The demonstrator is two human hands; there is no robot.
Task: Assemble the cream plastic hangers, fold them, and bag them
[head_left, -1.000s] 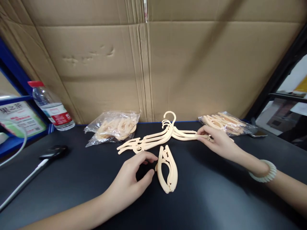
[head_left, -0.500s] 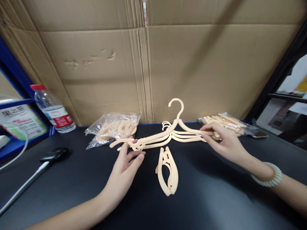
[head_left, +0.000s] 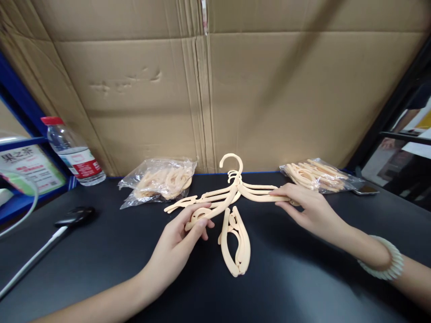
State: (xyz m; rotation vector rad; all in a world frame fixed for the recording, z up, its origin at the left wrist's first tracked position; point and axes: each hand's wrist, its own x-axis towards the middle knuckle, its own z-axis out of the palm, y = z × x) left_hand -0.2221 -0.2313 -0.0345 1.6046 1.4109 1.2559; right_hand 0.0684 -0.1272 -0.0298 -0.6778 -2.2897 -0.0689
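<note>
A cream plastic folding clothes hanger (head_left: 225, 205) is held at both ends, its hook pointing up. My left hand (head_left: 183, 235) pinches the left arm's end between thumb and fingers. The right arm's end is in my right hand (head_left: 303, 204), its fingers closed on it and partly hiding the tip. Behind it, several similar unfolded hangers (head_left: 210, 195) lie together on the black table (head_left: 286, 278), their small hooks overlapping. In front, close to the held hanger, lies a folded hanger (head_left: 245, 246) with its arms drawn together.
Clear plastic bags of hanger pieces lie at the back left (head_left: 161, 179) and back right (head_left: 316, 174). At the far right is a phone (head_left: 367, 190). On the left are a water bottle (head_left: 79, 157) and a black device (head_left: 76, 216) with a white cable. Cardboard (head_left: 144, 98) stands behind.
The held hanger has come down and nearer, apart from the row behind. Its left arm has swung toward me, with my left hand now gripping its end. A person's arm has appeared at far right.
</note>
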